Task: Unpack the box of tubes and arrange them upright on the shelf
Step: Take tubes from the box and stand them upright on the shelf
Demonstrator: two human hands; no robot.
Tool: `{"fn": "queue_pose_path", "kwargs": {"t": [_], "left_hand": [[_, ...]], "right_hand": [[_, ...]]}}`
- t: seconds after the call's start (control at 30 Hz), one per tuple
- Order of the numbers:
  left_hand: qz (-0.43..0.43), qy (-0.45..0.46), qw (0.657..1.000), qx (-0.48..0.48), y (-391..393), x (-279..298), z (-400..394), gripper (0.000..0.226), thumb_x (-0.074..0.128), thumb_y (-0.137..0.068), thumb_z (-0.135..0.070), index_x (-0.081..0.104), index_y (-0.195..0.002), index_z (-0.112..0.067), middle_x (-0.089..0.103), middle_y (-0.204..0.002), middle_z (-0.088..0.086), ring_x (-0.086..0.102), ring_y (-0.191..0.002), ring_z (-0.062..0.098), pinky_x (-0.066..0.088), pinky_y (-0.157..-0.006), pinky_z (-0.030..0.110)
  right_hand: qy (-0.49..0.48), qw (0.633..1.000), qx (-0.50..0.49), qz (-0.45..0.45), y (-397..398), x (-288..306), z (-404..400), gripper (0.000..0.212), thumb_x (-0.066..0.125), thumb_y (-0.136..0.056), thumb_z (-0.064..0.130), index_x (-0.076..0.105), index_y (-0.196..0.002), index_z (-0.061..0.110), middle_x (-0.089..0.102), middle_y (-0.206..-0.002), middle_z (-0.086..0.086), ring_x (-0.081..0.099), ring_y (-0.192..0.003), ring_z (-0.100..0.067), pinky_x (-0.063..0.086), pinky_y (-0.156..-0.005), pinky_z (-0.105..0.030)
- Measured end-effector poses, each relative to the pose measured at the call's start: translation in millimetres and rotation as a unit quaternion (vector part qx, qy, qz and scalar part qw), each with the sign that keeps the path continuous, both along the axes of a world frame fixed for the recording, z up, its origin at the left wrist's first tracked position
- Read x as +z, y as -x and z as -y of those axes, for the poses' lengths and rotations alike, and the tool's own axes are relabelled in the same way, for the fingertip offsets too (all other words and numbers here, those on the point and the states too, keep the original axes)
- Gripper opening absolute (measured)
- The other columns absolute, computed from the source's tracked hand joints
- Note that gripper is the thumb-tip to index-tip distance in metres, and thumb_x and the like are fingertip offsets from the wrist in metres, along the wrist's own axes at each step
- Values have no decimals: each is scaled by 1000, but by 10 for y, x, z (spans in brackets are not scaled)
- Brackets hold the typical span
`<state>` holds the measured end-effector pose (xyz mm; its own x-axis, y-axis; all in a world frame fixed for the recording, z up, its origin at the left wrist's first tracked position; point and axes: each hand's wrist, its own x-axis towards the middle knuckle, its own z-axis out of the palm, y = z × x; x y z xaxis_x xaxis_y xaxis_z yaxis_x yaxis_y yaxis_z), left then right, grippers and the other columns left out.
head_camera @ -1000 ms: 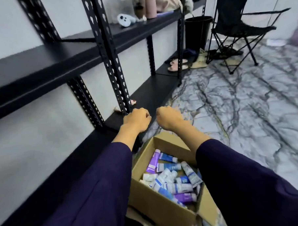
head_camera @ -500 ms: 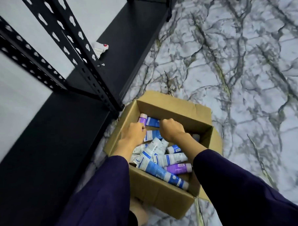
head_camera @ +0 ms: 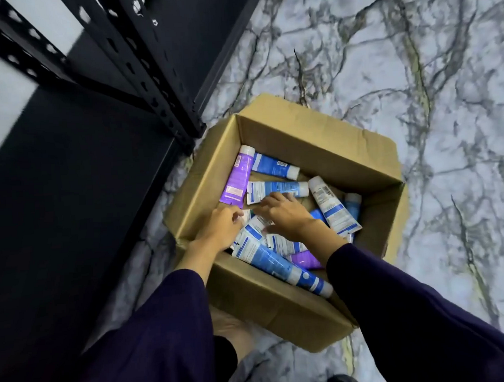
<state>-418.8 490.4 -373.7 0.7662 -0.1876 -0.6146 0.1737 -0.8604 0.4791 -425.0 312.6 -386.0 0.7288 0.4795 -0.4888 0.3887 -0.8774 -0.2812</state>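
An open cardboard box (head_camera: 314, 130) stands on the floor beside the black shelf (head_camera: 72, 198). Several tubes lie loose in it: a purple tube (head_camera: 237, 177) at the far left, a blue tube (head_camera: 272, 165) next to it, a white tube (head_camera: 331, 207) at the right, and a long blue-and-white tube (head_camera: 277, 262) on the near rim. Both hands are inside the box. My left hand (head_camera: 222, 226) is curled down among the tubes, its fingertips hidden. My right hand (head_camera: 286, 215) lies over the pile with fingers spread, touching the tubes.
The shelf's perforated black post (head_camera: 154, 88) stands just left of the box's far corner. Marbled floor (head_camera: 413, 68) stretches to the right and beyond the box. My bare foot (head_camera: 230, 327) is at the box's near side, under my left sleeve.
Both hands came down from in front of the shelf into the box. My right hand went from a fist to spread fingers on the tubes. The view tilted down.
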Motion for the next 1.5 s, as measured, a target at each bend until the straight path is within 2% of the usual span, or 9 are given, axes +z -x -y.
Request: {"fn": "queue_pose_path", "kwargs": {"t": [0.3,0.43,0.6,0.7,0.8,0.97,1.13,1.33,1.5], "left_hand": [[86,-1,996,5,127,-53,217,38,76,-78,-28,52,-105,-17,36,-119,1,39,-108,13,39,-96,31],[-82,7,994,-77,205,-112,195,45,80,-74,-30,57,-111,-17,54,-121,3,52,-109,17,44,-97,35],[-135,-82,971,-179,175,-102,132,36,81,-73,-20,60,-102,-23,54,-119,2,54,-107,21,45,-95,37],[-144,35,987,-60,20,-69,40,28,80,-71,-8,60,-80,-24,63,-102,8,60,-92,22,54,-80,38],[-77,154,977,125,-203,78,97,23,73,-78,-3,59,-90,-17,62,-91,4,59,-84,18,47,-63,22],[69,84,949,295,-99,27,432,53,72,-81,-8,48,-128,-13,48,-127,5,50,-110,15,40,-84,17],[42,-19,947,319,376,-88,769,79,70,-85,-17,23,-149,-21,30,-140,13,46,-122,29,43,-94,36],[-43,54,946,316,445,-230,763,90,62,-88,-7,4,-150,-36,47,-141,12,52,-120,32,47,-96,47],[19,131,952,276,352,25,602,85,62,-89,-9,9,-151,-33,49,-134,8,53,-116,27,47,-83,31]], "right_hand": [[42,983,-169,57,36,-20,305,49,52,-94,30,39,-135,7,43,-137,-17,36,-129,-33,31,-105,-42],[-34,935,-352,-10,149,-58,401,53,51,-94,41,37,-129,4,50,-128,-21,51,-116,-37,43,-93,-43],[-82,930,-357,-13,295,-111,406,43,53,-95,36,39,-126,10,53,-125,-16,50,-112,-31,44,-93,-41],[-97,931,-352,7,324,-143,395,47,52,-95,35,36,-133,13,52,-125,-16,51,-110,-30,45,-90,-41],[-107,928,-355,33,340,-171,367,54,50,-96,35,27,-142,18,50,-126,-15,52,-107,-31,46,-88,-42],[-114,917,-382,24,307,-184,294,62,44,-98,36,12,-150,30,42,-136,-14,50,-113,-32,48,-88,-45],[-99,913,-393,38,286,-177,235,62,46,-97,37,14,-150,32,39,-136,-16,47,-116,-33,46,-86,-42],[-170,849,-499,-32,254,-190,182,80,64,-89,25,14,-151,17,35,-144,-16,46,-125,-33,41,-100,-41],[-243,825,-506,-64,271,-12,133,74,68,-85,35,24,-145,28,43,-137,-10,47,-123,-26,42,-99,-39]]}}
